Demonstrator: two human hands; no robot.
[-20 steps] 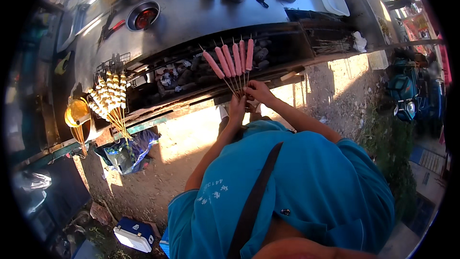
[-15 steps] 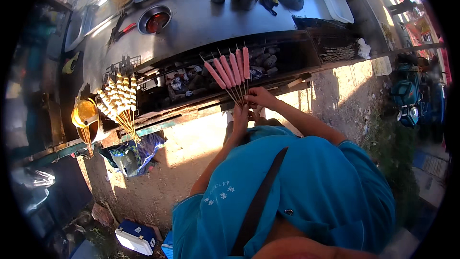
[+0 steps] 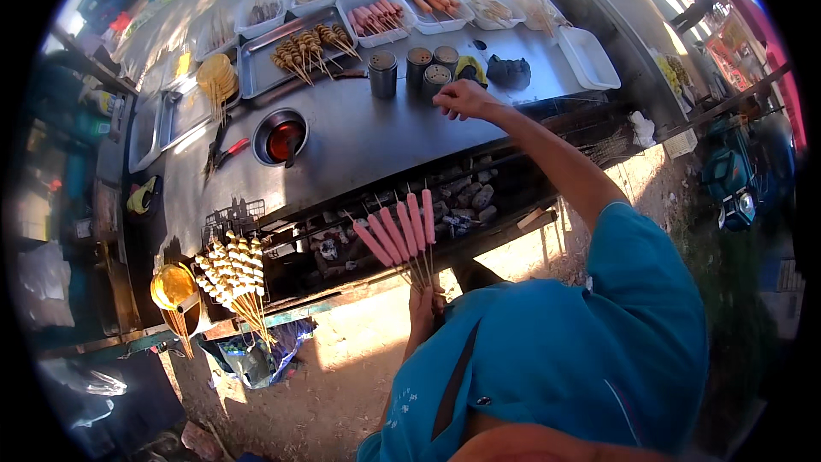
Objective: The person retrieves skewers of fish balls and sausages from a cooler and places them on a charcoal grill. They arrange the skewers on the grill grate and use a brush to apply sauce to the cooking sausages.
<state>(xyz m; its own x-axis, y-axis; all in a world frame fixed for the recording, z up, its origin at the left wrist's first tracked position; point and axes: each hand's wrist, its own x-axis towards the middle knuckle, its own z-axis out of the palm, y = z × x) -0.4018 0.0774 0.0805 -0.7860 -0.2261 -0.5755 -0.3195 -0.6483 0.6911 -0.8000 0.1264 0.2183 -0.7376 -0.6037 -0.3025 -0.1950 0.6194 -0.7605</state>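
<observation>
My left hand [image 3: 422,312] is closed around the thin sticks of several pink sausage skewers [image 3: 395,235]. They fan out over the dark charcoal trough [image 3: 466,197] of the grill. My right hand [image 3: 466,101] reaches across the steel table [image 3: 359,137], its fingers loosely bent and apart, nothing visible in them. The fingertips are right beside the nearest of several metal shaker cans [image 3: 436,77] with pierced lids. Behind that hand lie a yellow and black cloth item [image 3: 470,70] and a dark bundle [image 3: 510,74].
Browned skewers [image 3: 308,51] lie on a metal tray. A bowl of red sauce [image 3: 280,137] and red-handled tongs [image 3: 229,152] sit to the left. White-and-dark skewers [image 3: 233,269] rest at the grill's left end, beside a yellow-orange pan [image 3: 174,287]. White tubs [image 3: 376,13] line the back.
My right hand has left the sausage skewers and moved forward to the shaker cans. The left hand still holds the skewers. The view has tilted up, showing more of the table.
</observation>
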